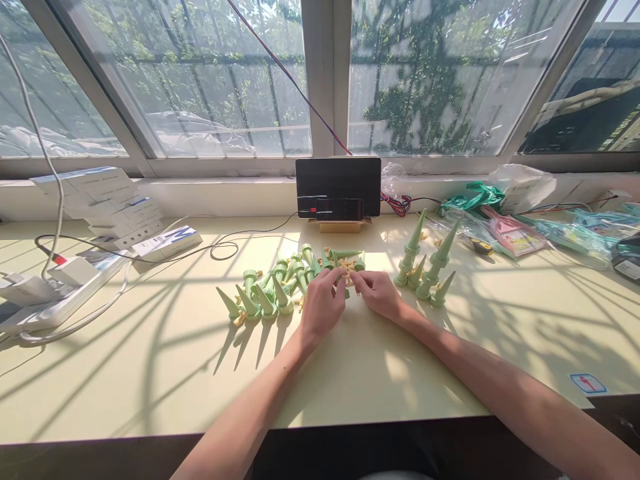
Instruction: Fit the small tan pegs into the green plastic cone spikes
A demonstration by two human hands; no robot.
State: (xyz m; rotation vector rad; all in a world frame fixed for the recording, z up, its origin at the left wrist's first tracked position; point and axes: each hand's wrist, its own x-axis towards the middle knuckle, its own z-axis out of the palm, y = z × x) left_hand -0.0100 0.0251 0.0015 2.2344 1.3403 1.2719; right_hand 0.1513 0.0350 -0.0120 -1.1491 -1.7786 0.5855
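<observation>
My left hand (325,297) and my right hand (381,293) meet over the middle of the table, fingertips nearly touching. Both are closed in a pinch; what lies between the fingers is too small and covered to make out. Small tan pieces (349,279) show between and just behind the fingertips. Left of my left hand lies a pile of green plastic spikes (300,273), with several cones (267,305) standing point up in a row at its near side. To the right of my right hand stand two tall stacked green spikes (436,263) and shorter cones (443,291).
A black tablet (338,180) leans on a stand at the window, a dark phone (340,210) before it. White boxes (115,207) and a power strip (65,300) with cables are at left. Plastic-bagged items (515,230) lie at right, near a sticker (588,383).
</observation>
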